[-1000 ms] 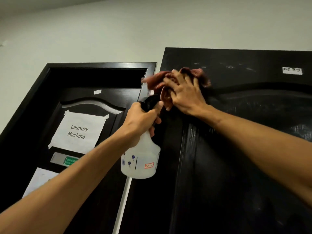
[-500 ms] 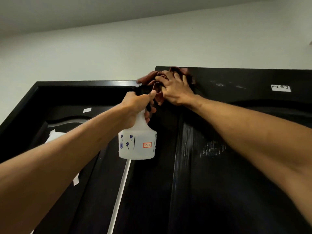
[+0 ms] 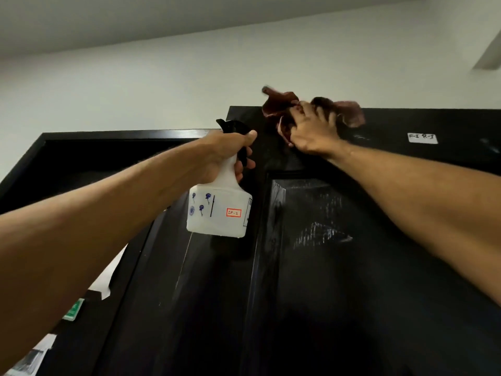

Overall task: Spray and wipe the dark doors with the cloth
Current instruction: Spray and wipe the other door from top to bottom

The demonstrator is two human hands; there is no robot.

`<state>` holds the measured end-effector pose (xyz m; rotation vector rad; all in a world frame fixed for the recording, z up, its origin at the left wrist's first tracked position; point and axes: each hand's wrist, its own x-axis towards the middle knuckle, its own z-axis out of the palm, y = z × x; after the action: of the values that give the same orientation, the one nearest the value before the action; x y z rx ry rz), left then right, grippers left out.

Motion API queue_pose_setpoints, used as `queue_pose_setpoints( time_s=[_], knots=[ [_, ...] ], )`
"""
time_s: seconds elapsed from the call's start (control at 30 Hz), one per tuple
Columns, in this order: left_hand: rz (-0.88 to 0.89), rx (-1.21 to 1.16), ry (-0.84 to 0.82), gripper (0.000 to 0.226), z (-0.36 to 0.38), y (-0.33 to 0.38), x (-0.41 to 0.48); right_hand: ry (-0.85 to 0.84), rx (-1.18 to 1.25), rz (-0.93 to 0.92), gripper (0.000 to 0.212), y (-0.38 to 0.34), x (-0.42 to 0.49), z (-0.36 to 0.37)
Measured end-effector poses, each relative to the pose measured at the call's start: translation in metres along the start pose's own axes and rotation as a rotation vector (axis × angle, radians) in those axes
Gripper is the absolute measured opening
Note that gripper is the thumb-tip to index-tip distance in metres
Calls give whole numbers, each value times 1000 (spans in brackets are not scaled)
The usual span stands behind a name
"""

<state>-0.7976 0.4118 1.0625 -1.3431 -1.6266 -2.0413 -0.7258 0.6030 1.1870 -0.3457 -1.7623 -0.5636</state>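
The right hand (image 3: 311,131) presses a dark red cloth (image 3: 282,104) against the very top of the near dark door (image 3: 339,267), fingers curled into the bunched fabric; loose flaps stick up past the door's top edge and trail off to the right. The left hand (image 3: 225,156) grips the neck of a white spray bottle (image 3: 217,210), fingers wrapped under the black trigger head, holding it just in front of the door's left stile; I cannot tell whether a finger is on the trigger itself.

From where I stand I count 3 things that could go wrong; the cloth is held by a bunch rather than flat, so a hard sweep along the edge could snag a flap on the corner and pull it free; the reach is high and both arms are stretched, so pressure on the top rail is likely weak and streaks like those on the panel (image 3: 320,229) may be left behind; the small white label (image 3: 422,137) sits just to the right of the cloth, and a damp pass over it could lift or smear it. The 2nd door (image 3: 130,169) to the left carries taped paper (image 3: 108,278); stray spray would wet that.
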Motion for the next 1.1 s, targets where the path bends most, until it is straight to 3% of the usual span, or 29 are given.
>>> queue_pose_setpoints(
  time_s=[0.17, 0.33, 0.4, 0.5, 0.53, 0.67, 0.7, 0.8, 0.87, 1.03, 1.1],
  knots=[
    [50, 30, 40, 31, 19, 12, -4, -57, -16, -398, 60, -27, -45, 18],
    [16, 27, 11, 35, 47, 14, -6, 56, 9, 89, 54, 50, -35, -7],
    [22, 38, 25, 34, 52, 16, -6, 95, -31, -21, 54, 39, -53, -2],
    [49, 48, 30, 32, 68, 21, -10, -26, -13, -339, 56, 35, -81, 3],
    [49, 48, 24, 32, 75, 22, -12, -38, -12, -328, 56, 51, -78, -5],
    [22, 22, -18, 33, 95, 29, -17, 49, 14, 74, 50, 126, -55, -38],
    [17, 21, -19, 33, 97, 31, -17, 57, -11, 65, 49, 126, -60, -37],
    [46, 40, 3, 32, 114, 37, -18, -26, -44, -291, 52, 100, -93, -22],
    [64, 49, 4, 33, 135, 39, -23, -63, -23, -378, 53, 114, -107, -19],
    [28, 24, -49, 32, 170, 55, -33, 111, 25, 206, 49, 205, -94, -54],
    [40, 40, -54, 31, 181, 62, -35, 83, -6, 45, 47, 199, -103, -55]
  ],
)
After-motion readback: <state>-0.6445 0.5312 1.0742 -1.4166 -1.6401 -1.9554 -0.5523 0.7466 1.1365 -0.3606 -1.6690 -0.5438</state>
